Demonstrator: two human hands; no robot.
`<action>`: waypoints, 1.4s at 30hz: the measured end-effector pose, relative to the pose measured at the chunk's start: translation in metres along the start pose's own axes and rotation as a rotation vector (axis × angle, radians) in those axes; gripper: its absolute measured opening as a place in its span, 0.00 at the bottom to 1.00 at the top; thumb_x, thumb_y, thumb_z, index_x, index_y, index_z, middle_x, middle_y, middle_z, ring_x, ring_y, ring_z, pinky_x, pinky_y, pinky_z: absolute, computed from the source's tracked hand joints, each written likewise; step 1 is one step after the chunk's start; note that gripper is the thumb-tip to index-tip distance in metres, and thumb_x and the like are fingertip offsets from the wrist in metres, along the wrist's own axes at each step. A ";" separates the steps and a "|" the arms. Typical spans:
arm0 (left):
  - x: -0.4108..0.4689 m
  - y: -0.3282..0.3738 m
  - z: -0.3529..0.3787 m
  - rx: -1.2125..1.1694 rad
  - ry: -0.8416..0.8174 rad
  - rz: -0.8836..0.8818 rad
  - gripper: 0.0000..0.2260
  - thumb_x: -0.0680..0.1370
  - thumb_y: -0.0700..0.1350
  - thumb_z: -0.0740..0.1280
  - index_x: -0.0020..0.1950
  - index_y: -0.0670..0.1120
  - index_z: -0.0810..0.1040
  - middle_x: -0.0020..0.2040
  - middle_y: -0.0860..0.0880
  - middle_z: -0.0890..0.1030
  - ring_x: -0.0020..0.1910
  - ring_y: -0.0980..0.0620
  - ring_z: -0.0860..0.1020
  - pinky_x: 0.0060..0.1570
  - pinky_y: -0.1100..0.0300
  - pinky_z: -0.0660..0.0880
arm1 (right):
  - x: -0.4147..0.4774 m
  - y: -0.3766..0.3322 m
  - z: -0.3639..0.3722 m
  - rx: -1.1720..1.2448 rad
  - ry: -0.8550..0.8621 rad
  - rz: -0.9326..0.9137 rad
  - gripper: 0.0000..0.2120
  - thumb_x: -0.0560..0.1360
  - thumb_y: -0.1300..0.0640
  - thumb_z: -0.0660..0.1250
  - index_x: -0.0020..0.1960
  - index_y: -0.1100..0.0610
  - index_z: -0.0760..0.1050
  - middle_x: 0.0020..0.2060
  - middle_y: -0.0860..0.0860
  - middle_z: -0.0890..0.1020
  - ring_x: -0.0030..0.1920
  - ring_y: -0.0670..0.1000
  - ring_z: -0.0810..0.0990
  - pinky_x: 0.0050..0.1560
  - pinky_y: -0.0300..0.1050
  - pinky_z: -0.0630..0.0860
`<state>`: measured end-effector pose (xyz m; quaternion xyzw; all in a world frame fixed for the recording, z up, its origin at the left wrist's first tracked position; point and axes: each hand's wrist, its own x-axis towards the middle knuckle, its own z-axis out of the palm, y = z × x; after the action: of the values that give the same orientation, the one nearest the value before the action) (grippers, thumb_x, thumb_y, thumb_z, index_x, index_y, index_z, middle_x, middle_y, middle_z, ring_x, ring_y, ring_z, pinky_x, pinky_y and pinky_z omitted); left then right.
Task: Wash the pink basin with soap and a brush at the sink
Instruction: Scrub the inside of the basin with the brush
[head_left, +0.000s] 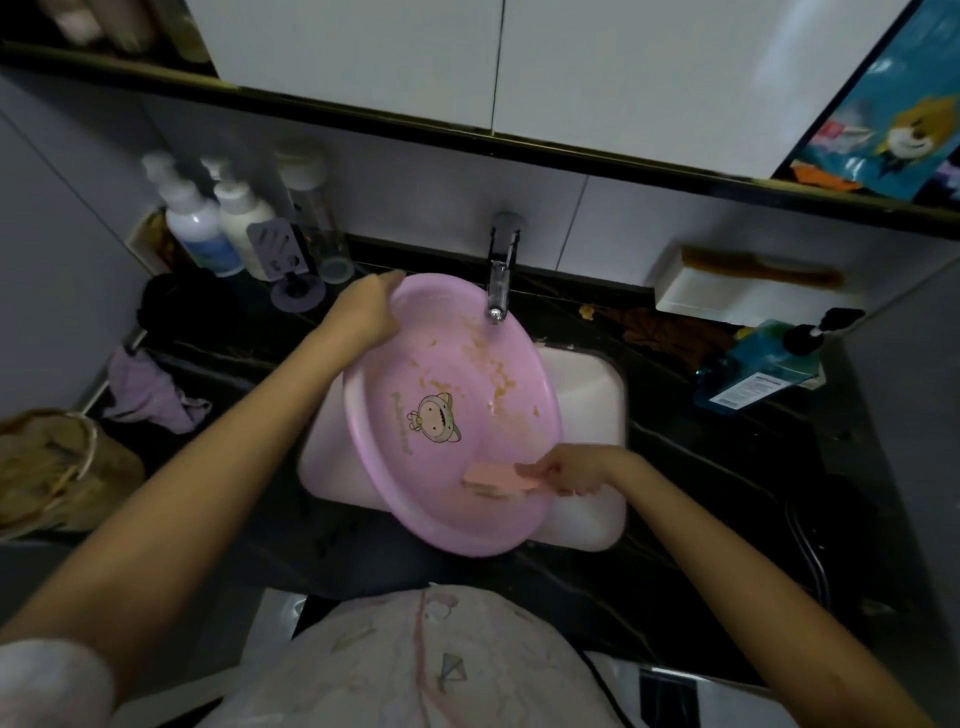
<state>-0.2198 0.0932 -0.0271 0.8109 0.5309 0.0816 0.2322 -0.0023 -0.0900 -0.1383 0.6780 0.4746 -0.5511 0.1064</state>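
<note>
one pink basin (457, 364) tilted toward viewer, brush (497, 479) pointing left

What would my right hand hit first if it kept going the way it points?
Probably the inner floor of the pink basin: the right hand, gripping the pink brush, points into the tilted bowl over its near rim. Depth is unclear.

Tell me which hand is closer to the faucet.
Left. The left hand grips the pink basin by its far rim, just left of the faucet; the right hand holds the pink brush at the near rim, farther away.
</note>
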 end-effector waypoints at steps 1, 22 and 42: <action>0.002 0.003 0.001 0.010 -0.018 0.006 0.27 0.71 0.30 0.62 0.70 0.42 0.69 0.64 0.39 0.75 0.61 0.40 0.74 0.57 0.54 0.71 | 0.007 0.001 -0.010 0.029 0.027 0.023 0.16 0.77 0.45 0.63 0.59 0.53 0.77 0.37 0.51 0.76 0.32 0.49 0.71 0.32 0.38 0.66; 0.004 0.002 0.005 0.027 -0.059 -0.027 0.34 0.71 0.29 0.62 0.75 0.46 0.61 0.68 0.40 0.72 0.66 0.40 0.71 0.61 0.52 0.69 | 0.036 -0.022 -0.104 -0.457 0.329 0.141 0.25 0.73 0.31 0.58 0.55 0.49 0.76 0.46 0.52 0.79 0.47 0.51 0.77 0.49 0.41 0.72; 0.009 -0.005 0.006 0.006 -0.074 -0.022 0.34 0.70 0.28 0.61 0.75 0.46 0.62 0.67 0.40 0.73 0.65 0.40 0.72 0.60 0.51 0.71 | 0.028 -0.053 -0.130 -1.168 0.709 -0.229 0.24 0.82 0.55 0.53 0.75 0.38 0.54 0.48 0.54 0.76 0.44 0.56 0.80 0.35 0.44 0.65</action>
<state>-0.2181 0.1010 -0.0354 0.8081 0.5313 0.0473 0.2499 0.0393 0.0396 -0.0942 0.5944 0.7684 0.0419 0.2336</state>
